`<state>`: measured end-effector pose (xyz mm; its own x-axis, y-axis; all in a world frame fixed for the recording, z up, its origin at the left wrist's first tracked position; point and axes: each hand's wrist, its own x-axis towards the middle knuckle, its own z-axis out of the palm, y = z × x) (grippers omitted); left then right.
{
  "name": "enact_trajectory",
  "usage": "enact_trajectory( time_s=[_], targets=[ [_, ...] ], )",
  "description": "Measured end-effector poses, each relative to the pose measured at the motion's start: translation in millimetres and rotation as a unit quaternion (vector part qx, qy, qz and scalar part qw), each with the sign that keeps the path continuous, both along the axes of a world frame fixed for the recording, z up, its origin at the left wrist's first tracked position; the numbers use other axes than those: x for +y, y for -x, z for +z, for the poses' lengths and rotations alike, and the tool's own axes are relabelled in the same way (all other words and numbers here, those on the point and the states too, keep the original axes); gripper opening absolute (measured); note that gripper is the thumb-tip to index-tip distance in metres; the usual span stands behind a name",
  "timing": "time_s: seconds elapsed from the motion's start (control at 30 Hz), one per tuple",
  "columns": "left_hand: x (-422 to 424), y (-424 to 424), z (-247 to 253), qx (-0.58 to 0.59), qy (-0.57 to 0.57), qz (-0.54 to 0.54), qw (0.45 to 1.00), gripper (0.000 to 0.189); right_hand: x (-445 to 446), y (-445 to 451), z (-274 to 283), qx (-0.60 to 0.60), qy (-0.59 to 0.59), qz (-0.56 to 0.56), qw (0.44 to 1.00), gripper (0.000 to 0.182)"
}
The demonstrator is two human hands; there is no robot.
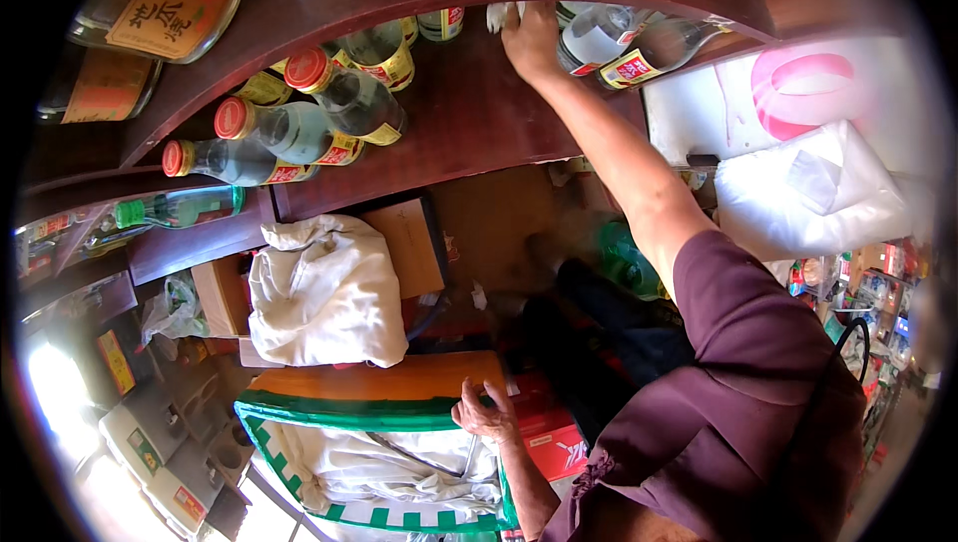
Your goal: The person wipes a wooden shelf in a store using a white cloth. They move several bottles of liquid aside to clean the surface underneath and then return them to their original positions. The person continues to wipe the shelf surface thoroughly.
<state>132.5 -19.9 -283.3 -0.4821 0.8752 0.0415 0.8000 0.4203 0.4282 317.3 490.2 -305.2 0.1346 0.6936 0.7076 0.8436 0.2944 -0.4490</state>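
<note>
My right hand point(533, 40) reaches onto a dark red wooden shelf point(479, 115), its fingers closed on a white cloth point(500, 16) partly hidden at the shelf's arched top edge. Just right of it are glass bottles, among them one with a yellow and red label point(644, 63). Further left on the shelf stand several clear glass bottles with red caps point(344, 96). Lower down, my left hand point(485, 411) is beside the green-taped rim point(352, 413) of a frame with white cloth inside; its fingers are bent and apart, with nothing seen in them. Whether it touches the rim, I cannot tell.
Large jars with orange labels point(168, 7) stand on the upper board. A green-capped bottle point(183, 206) is at the left. A bundled white cloth point(329, 291) lies by cardboard boxes. White plastic bags point(816, 190) are at the right, a red box point(557, 452) below.
</note>
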Motion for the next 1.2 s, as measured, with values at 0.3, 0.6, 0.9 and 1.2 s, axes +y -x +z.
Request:
enact_trajectory(
  time_s=[0.3,0.6,0.9,1.2],
  targets=[
    [0,0,3,-0.010,0.013,0.002,1.000,0.027,3,-2,-43,-0.173,0.103,0.163,0.966,0.027],
    [2,0,6,-0.008,0.031,-0.006,0.999,0.026,-167,-8,-8,-0.132,0.259,0.444,0.847,0.044],
    [3,-3,7,-0.011,0.005,0.001,1.000,0.027,-4,-1,-12,0.013,-0.006,0.130,0.991,0.037],
    [2,-2,13,0.005,0.023,0.011,1.000,0.026,-239,12,-25,0.144,0.362,0.459,0.799,0.032]
  ],
)
